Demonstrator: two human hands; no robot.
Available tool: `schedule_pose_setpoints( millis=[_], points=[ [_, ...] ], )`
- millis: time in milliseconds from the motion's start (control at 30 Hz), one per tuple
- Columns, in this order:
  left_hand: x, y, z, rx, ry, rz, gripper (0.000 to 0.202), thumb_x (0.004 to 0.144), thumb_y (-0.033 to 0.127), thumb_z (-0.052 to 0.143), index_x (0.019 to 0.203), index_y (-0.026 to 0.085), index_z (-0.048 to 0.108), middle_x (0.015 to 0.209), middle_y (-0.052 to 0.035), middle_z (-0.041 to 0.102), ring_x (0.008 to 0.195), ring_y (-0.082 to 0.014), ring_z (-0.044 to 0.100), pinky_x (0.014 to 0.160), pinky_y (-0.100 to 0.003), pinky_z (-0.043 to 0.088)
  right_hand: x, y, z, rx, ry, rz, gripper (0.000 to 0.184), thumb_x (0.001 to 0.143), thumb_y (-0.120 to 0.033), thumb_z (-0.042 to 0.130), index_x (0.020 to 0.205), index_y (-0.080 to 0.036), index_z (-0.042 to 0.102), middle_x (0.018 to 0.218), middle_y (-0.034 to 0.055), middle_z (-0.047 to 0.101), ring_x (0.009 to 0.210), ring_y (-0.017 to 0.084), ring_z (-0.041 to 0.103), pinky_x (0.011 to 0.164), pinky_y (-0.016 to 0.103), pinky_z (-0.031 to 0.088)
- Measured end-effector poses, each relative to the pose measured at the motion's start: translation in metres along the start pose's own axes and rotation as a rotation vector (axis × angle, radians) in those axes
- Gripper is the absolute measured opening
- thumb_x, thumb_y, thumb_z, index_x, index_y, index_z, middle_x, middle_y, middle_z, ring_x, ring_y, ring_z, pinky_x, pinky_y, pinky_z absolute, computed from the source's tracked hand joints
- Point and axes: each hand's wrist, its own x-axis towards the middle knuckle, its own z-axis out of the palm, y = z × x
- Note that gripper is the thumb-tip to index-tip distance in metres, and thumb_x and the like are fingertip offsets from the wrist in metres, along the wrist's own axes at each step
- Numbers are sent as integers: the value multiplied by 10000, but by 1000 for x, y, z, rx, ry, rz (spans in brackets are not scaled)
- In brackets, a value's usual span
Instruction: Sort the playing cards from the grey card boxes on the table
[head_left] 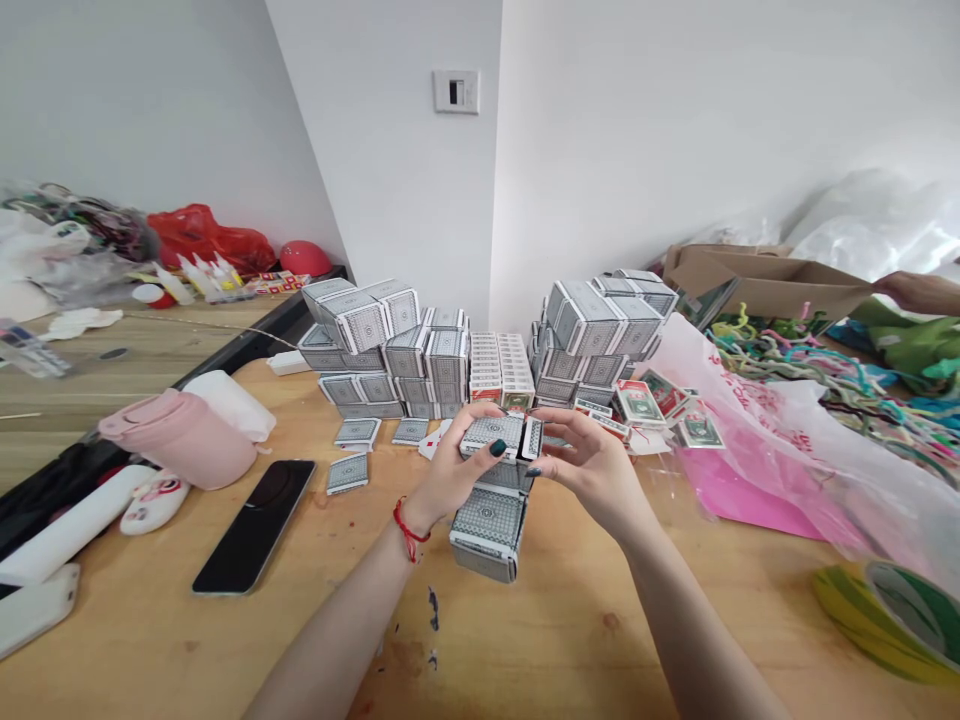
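Observation:
My left hand [452, 468] is closed around a block of folded playing cards [487, 433], its dark-nailed thumb lying across the block. At the block's right end, my right hand [592, 462] pinches a narrow folded-card piece [533, 437] between thumb and fingers. A dark gap shows between piece and block; whether they touch lower down is hidden. Just below and nearer me, another card block [487, 525] rests on the wooden table [570, 620]. Small flat folded-card pieces [347, 473] lie to the left of my left hand.
Stacks of card blocks stand behind on the left [367, 330] and right [592, 330], with rows of card boxes [501, 365] between. A phone [253, 527] and pink bottle [180, 437] lie left. Right are plastic bags [787, 430], tape [892, 615] and another person's hand [919, 292].

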Motion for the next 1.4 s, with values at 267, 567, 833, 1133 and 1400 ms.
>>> schedule_pose_setpoints(
  millis=[267,567,833,1133,1400],
  points=[
    [0,3,-2,6,24,53,352,738,418,564,1005,197,509,1126,-80,494,1092,-223,451,926,-323,349,1,0,-8,1,-81,-37,598,579,-338,754,1106,-226,495,1128,89,553,996,223,549,860,400,466],
    [0,11,-9,351,175,335,570,551,388,740,1027,219,477,1090,-87,472,1055,-240,457,911,-386,367,-3,-6,-15,-21,-113,245,540,722,-492,576,1148,-185,451,805,69,632,637,170,618,497,295,520],
    [-8,20,1,551,-61,506,514,614,318,702,1062,242,462,1103,-98,491,1079,-253,461,983,-482,287,-3,-1,2,339,-271,529,528,787,-616,344,1134,-239,469,893,79,658,692,217,650,501,374,547],
    [-19,29,14,363,-130,467,262,705,180,532,962,228,535,982,-67,584,999,-236,540,1032,-522,159,4,2,9,464,-66,435,346,771,-426,451,1033,-223,548,892,48,638,688,174,612,568,325,547],
    [-4,17,5,-214,589,111,145,780,329,505,866,213,515,748,1,523,680,-114,538,635,-257,452,1,-2,13,386,-48,217,477,792,-390,416,1252,-263,405,1152,52,562,930,215,573,738,408,517]
  ],
)
